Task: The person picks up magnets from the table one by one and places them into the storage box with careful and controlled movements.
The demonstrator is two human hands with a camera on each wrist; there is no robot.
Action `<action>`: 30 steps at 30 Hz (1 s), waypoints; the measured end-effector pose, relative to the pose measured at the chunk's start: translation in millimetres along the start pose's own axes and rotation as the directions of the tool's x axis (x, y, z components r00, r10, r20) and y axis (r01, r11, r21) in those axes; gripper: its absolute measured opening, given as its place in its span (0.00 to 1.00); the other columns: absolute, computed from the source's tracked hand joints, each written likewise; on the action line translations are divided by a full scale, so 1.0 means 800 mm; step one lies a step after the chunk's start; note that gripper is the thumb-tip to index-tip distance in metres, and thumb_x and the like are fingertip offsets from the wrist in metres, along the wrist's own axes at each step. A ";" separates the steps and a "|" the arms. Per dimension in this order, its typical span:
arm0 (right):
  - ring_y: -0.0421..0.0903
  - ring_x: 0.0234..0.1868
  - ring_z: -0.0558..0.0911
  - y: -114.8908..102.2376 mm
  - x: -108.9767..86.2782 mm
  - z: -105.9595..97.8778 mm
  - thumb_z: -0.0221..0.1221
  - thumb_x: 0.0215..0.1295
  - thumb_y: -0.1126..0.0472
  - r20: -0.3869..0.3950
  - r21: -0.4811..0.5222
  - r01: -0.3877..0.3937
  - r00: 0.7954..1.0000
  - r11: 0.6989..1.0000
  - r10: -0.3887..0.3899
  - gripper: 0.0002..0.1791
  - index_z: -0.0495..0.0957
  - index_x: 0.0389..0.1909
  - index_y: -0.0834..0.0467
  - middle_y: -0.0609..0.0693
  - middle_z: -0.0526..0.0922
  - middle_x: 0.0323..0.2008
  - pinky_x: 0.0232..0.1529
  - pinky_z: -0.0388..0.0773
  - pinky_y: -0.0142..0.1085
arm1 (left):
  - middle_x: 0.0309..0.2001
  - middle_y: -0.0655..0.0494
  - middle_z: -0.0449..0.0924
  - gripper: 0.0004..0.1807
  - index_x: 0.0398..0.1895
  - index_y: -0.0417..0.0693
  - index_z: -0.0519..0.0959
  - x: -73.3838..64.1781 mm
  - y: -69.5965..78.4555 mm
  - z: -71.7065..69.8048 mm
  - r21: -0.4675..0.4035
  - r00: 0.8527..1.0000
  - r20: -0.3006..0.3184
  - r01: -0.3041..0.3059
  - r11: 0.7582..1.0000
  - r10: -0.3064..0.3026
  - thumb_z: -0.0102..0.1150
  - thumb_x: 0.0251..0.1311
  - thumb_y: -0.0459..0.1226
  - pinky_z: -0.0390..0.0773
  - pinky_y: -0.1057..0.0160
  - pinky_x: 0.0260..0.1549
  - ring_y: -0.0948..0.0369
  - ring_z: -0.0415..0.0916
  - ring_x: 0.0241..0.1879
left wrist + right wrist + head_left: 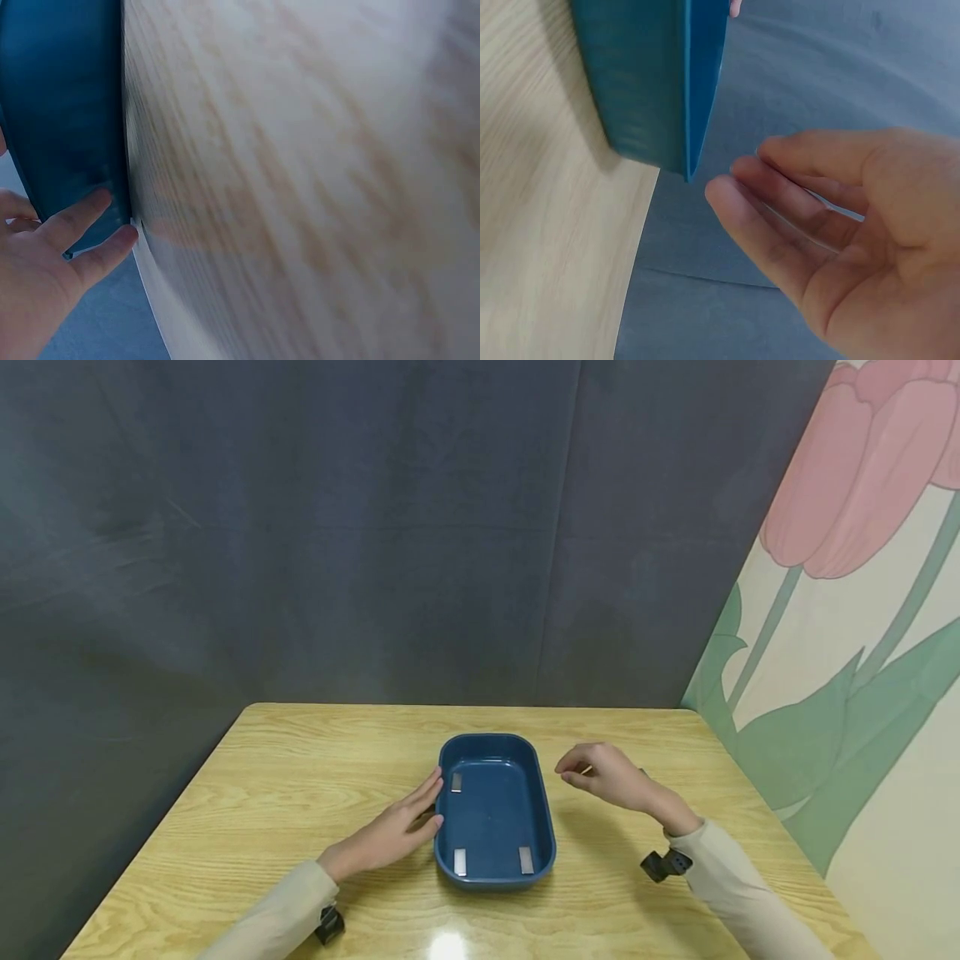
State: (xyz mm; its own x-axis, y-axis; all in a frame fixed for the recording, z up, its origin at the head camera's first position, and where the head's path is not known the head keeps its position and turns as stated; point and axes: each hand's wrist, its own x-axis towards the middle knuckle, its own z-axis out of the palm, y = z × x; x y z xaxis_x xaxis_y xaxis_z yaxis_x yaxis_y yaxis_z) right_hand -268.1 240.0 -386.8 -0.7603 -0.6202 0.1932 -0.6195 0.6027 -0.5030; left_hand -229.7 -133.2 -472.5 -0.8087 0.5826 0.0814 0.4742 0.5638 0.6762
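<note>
A deep blue rectangular tray (495, 818) with rounded corners stands on the table, long side pointing away from me. Inside lie three small flat silvery-grey rectangles: one piece (457, 782) at the far left, another (460, 862) at the near left and a third (527, 860) at the near right. My left hand (386, 835) touches the tray's left side with extended, spread fingers; the left wrist view shows fingertips against the outer wall (67, 105). To the right of the tray, my right hand (611, 778) hovers apart from it, fingers loosely bent around nothing.
The light wood-grain table (322, 768) extends around the tray. Behind it hangs a dark blue-grey curtain (390, 543). At right is a wall (892, 760) painted with pink tulips. Dark wrist cameras (666, 865) sit at both sleeves.
</note>
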 end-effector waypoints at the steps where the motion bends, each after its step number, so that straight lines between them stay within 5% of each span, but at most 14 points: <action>1: 0.42 0.36 0.83 0.001 -0.002 0.000 0.61 0.68 0.68 0.000 0.001 -0.001 1.000 1.000 0.001 0.06 0.85 0.41 0.60 0.50 0.85 0.38 0.37 0.82 0.33 | 0.80 0.56 0.35 0.36 0.79 0.43 0.48 0.000 0.000 0.000 0.000 1.000 0.003 0.001 1.000 -0.001 0.45 0.77 0.48 0.58 0.48 0.68 0.56 0.41 0.75; 30: 0.42 0.33 0.83 0.034 -0.044 0.003 0.63 0.65 0.69 0.066 -0.009 -0.015 0.998 1.000 0.016 0.05 0.84 0.40 0.62 0.52 0.86 0.37 0.32 0.81 0.33 | 0.80 0.57 0.34 0.36 0.79 0.45 0.47 -0.001 0.000 -0.001 -0.005 1.000 0.018 0.014 1.000 -0.013 0.45 0.77 0.49 0.56 0.46 0.69 0.56 0.41 0.76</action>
State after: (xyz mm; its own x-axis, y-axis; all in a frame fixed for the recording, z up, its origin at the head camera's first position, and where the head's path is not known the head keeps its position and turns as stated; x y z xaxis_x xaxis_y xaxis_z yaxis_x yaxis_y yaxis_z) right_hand -257.5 276.8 -409.3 -0.7553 -0.6426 0.1288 -0.6094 0.6165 -0.4986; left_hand -229.3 -133.8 -472.2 -0.8087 0.5852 0.0593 0.4614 0.5686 0.6811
